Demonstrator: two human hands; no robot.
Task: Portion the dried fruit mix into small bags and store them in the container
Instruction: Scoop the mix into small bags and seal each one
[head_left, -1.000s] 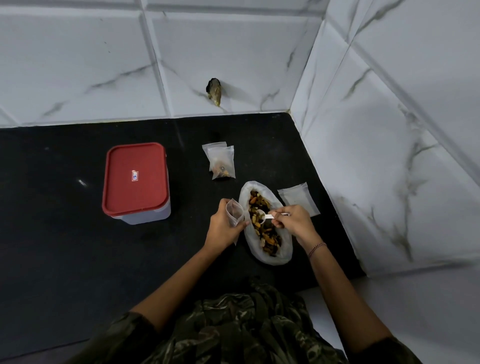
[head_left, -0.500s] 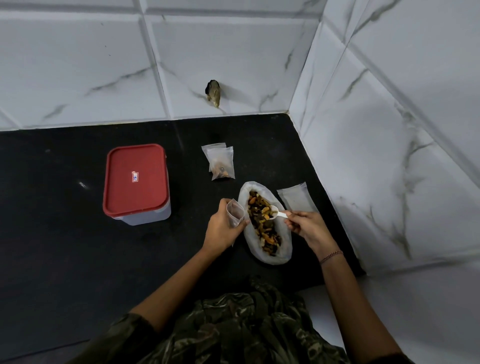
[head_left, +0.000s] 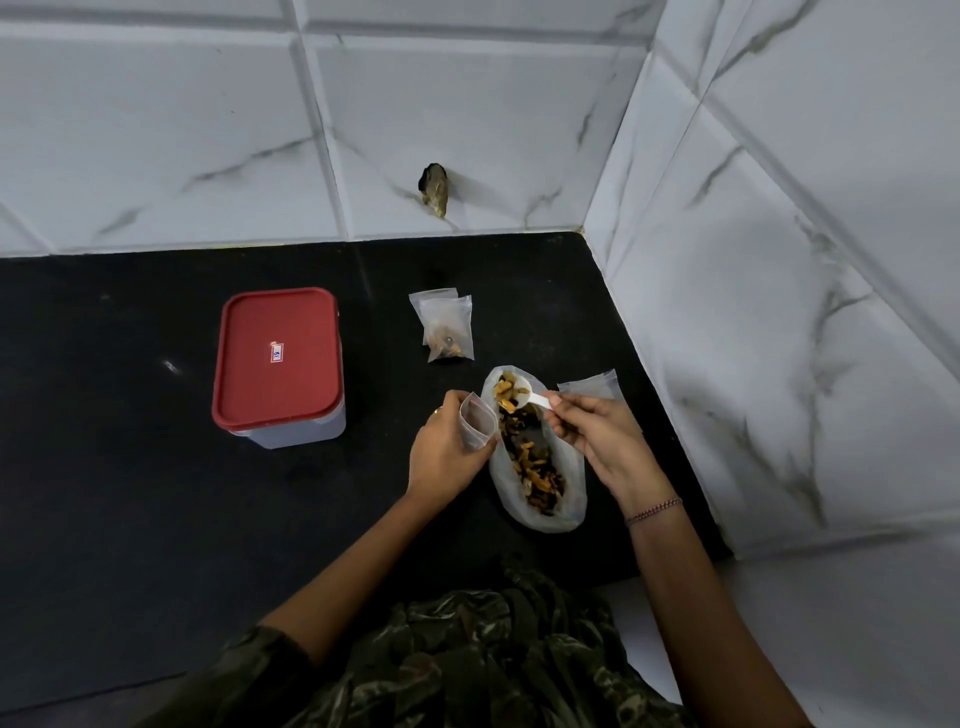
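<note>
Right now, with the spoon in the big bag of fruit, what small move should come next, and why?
Probably swing the spoon left to the small bag and tip it in. The right hand pinches the spoon, whose bowl seems loaded with fruit at the far end of the large bag; the left hand holds the small bag open beside it, apparently empty.

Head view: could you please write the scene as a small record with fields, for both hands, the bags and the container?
left hand: holds small bag open, beside big bag
right hand: pinches white spoon, loaded with fruit, over big bag
big bag: lies open on black counter, dried fruit mix inside
filled bags: overlapping, beyond big bag
empty bags: flat, beyond right hand
container: red lid on, left of the bags
</note>
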